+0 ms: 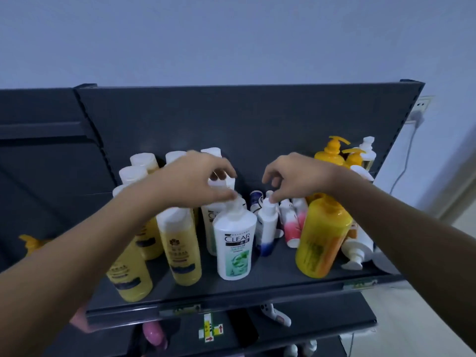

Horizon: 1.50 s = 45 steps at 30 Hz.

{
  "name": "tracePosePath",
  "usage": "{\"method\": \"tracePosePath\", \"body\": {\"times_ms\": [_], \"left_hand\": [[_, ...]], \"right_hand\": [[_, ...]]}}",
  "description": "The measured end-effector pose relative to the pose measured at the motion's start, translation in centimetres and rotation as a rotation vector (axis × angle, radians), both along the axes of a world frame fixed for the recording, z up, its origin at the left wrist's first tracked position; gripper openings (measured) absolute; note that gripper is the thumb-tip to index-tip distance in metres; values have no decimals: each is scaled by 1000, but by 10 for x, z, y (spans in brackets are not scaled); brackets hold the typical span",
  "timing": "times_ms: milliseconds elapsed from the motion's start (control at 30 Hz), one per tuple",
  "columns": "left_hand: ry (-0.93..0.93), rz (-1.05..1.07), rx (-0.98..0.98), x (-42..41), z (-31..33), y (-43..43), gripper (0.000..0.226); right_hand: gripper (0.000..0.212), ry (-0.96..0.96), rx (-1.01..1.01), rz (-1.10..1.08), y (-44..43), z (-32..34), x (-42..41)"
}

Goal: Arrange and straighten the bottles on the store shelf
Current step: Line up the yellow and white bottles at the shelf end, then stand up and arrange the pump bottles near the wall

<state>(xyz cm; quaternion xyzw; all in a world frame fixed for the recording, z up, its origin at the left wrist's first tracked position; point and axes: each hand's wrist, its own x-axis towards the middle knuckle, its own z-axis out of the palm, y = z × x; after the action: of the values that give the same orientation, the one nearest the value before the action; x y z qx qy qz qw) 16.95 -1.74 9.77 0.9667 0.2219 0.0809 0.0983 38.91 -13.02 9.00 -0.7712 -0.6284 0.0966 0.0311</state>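
1. Bottles crowd the top board of a dark store shelf, and both hands reach in over them from the near side.
2. Under the left hand stands a white CLEAR bottle, upright at the front of the shelf; the thumb and curled fingers pinch its pump top, though motion blur hides the exact contact.
3. Just right of that, below the right hand, a slimmer white bottle with a blue base stands upright; the thumb tip sits on or just above its cap, the other fingers curled loosely in, and I cannot tell whether they grip it.
4. Beneath the right forearm a large yellow pump bottle leans slightly to the left.
5. Between that and the blue-based one are small white-and-pink bottles, tilted.
6. Right of the yellow bottle a white pump bottle lies on its side, nozzle toward the shelf edge.
7. Beyond the right wrist, against the back panel, stand two orange pump bottles and a pale one.
8. Under and left of the left forearm stand rows of yellow bottles with white caps, upright.
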Motion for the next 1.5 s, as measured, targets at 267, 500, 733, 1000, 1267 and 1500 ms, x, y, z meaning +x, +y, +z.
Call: {"method": "tracePosePath", "body": {"times_ms": [267,500,733,1000,1267,1500], "left_hand": [[250,36,132,30,-20,-24,34],[295,116,112,18,-19,-18,29],[406,152,197,15,-15,-21,30],[228,158,226,71,-21,-44,26],[-23,60,-63,144,-40,-77,28],[45,4,-331,177,-39,-100,57]], "right_hand": [[33,-24,13,72,6,-47,16],[30,-87,23,118,11,-49,21],[34,-119,-165,127,-17,7,47],[29,-203,-152,201,-48,12,69],[35,-267,5,333,-76,16,97],[46,21,137,305,-97,11,131]]}}
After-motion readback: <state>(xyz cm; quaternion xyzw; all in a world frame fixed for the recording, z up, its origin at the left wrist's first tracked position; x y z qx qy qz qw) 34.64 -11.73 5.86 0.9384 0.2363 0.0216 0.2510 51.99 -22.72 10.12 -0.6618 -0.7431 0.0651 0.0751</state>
